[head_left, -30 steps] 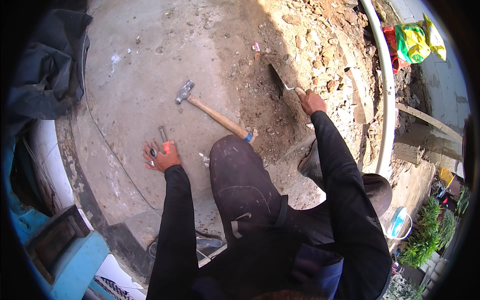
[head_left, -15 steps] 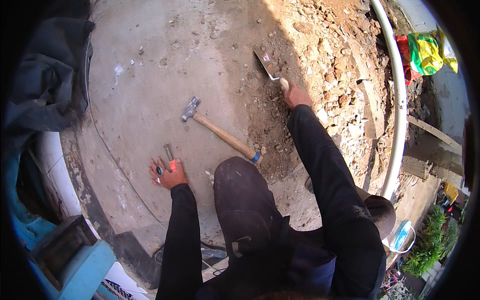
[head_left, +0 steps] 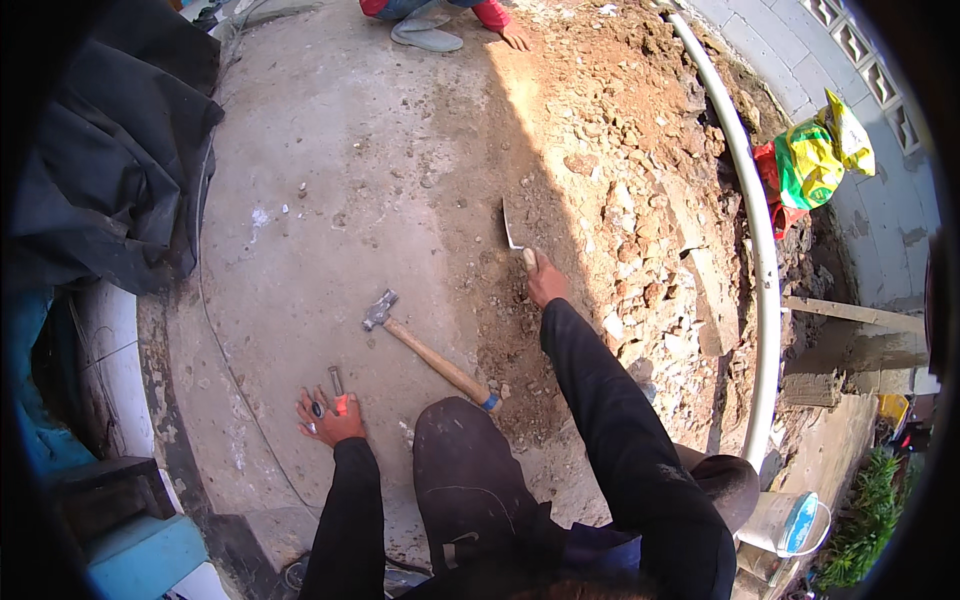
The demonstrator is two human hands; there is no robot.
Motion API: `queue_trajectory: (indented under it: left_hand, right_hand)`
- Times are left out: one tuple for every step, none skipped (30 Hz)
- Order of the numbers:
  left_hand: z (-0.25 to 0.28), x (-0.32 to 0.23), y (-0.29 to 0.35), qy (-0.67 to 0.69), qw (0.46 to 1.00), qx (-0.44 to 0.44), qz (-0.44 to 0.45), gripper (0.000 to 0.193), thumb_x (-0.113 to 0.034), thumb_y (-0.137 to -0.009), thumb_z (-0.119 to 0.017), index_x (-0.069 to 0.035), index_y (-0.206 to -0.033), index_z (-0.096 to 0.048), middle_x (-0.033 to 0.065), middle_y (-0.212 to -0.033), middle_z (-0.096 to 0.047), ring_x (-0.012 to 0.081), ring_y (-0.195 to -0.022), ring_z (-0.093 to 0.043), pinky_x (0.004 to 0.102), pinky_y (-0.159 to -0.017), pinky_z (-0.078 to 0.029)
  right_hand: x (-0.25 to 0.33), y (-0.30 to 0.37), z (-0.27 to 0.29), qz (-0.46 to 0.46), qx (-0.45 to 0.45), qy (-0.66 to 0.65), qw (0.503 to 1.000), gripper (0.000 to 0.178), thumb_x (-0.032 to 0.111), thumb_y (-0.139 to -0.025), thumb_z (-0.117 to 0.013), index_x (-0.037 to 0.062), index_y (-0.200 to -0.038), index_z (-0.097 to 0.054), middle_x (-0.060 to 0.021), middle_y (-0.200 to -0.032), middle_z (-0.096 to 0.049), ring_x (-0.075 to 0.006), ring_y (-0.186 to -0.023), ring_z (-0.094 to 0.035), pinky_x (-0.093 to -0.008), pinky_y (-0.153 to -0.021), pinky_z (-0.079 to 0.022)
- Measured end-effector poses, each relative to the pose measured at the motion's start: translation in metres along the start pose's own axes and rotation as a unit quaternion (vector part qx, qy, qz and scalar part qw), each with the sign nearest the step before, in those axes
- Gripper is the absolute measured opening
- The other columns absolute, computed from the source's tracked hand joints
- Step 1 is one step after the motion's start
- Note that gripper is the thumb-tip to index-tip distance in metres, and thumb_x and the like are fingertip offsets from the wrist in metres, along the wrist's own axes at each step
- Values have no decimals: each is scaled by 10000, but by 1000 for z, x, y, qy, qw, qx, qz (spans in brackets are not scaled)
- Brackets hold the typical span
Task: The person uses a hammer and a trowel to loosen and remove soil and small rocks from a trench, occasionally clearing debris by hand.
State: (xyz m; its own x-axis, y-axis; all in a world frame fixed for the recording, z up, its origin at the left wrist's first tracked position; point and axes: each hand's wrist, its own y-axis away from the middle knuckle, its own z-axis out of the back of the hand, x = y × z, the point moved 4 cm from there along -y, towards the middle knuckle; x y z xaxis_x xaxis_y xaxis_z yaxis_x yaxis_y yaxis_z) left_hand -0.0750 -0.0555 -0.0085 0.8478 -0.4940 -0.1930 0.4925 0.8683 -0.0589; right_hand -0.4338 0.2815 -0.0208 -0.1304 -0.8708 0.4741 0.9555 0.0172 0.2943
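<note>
My right hand (head_left: 545,280) is closed round the pale handle of a trowel (head_left: 508,224). The trowel's blade points away from me, seen nearly edge-on over the dirt-strewn ground. On the concrete to the left, my left hand (head_left: 328,421) rests with its fingers partly curled. Under it is a metal-shafted tool (head_left: 336,380), which looks like a chisel, with an orange grip showing by the thumb. A dark round piece shows among the fingers; I cannot make out what it is. Between my hands lies a hammer (head_left: 437,358) with a wooden handle and a blue band, touched by neither.
Broken stones and soil (head_left: 640,230) cover the right side, beside a long white pipe (head_left: 755,220). A crouching person's hand (head_left: 515,36) touches the ground at the far edge. Black sheeting (head_left: 120,170) hangs at left. A bucket (head_left: 785,522) stands at lower right.
My view has tilted farther out, bringing a crouching person into sight. My right hand and the trowel have moved left, closer to the hammer. My left hand stays in place.
</note>
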Motion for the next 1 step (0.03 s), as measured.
queue_trajectory:
  left_hand:
    - [-2, 0, 0, -10, 1000, 11, 2, 737, -397, -685, -730, -113, -1329, -515, 78, -1474, -329, 299, -1388, -230, 602, -1103, -120]
  right_hand:
    - [2, -1, 1, 2, -2, -4, 1000, 509, 352, -965, -422, 99, -1404, -373, -297, -1155, -581, -428, -1093, -569, -456, -962, -425]
